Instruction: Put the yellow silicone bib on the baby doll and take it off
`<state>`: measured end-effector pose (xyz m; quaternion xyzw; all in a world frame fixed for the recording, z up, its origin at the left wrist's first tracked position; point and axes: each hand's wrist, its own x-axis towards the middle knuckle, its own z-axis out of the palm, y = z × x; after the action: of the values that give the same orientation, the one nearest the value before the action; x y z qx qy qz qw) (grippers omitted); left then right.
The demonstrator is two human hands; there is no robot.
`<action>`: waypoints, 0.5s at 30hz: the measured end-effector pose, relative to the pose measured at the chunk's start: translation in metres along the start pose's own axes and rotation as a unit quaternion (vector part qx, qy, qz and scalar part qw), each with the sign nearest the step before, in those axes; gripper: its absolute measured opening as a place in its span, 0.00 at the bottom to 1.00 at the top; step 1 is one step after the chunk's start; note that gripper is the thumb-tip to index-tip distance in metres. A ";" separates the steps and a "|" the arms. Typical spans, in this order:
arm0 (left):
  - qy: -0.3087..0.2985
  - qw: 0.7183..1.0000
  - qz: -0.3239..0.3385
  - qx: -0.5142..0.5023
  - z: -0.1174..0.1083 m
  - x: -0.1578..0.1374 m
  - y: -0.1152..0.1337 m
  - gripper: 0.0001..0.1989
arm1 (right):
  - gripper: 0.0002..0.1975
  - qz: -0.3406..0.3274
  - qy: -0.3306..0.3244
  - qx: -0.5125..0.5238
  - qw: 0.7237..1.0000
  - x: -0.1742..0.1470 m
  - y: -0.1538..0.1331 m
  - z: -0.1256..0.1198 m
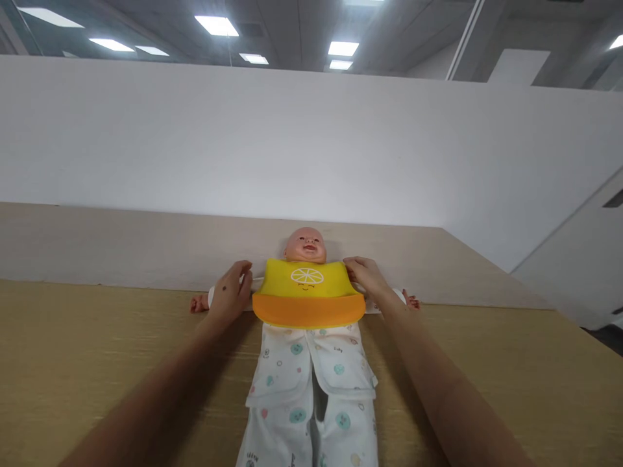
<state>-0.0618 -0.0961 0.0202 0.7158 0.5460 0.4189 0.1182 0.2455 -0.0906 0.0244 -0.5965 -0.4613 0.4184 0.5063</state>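
Observation:
A baby doll [307, 245] lies on its back on the table, arms stretched out to both sides. It wears a white printed outfit [287, 370]. Across its chest spreads a yellow silicone bib [277, 275] with a lemon-slice print and an orange catch pocket [309, 310]. My right hand [367, 275] has its fingertips closed at the bib's upper right edge. Over the doll's sleeve on the left is my left hand [234, 292], fingers bent and a little apart, just short of the bib. The bib's neck fastening is hidden.
The wooden tabletop [121, 363] has a paler strip [121, 246] along its back. Behind it stands a white partition [311, 149]. On the right the table's edge slants away, with a pale panel [579, 259] beyond it.

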 end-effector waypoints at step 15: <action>-0.200 0.763 -0.354 -0.503 0.057 0.070 0.021 0.28 | 0.19 0.179 -0.081 0.231 0.953 0.036 0.001 0.031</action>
<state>-0.0017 -0.0257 0.0309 0.3771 0.4359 0.4090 0.7074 0.2234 -0.0488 0.0181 -0.4995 -0.2774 0.6445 0.5081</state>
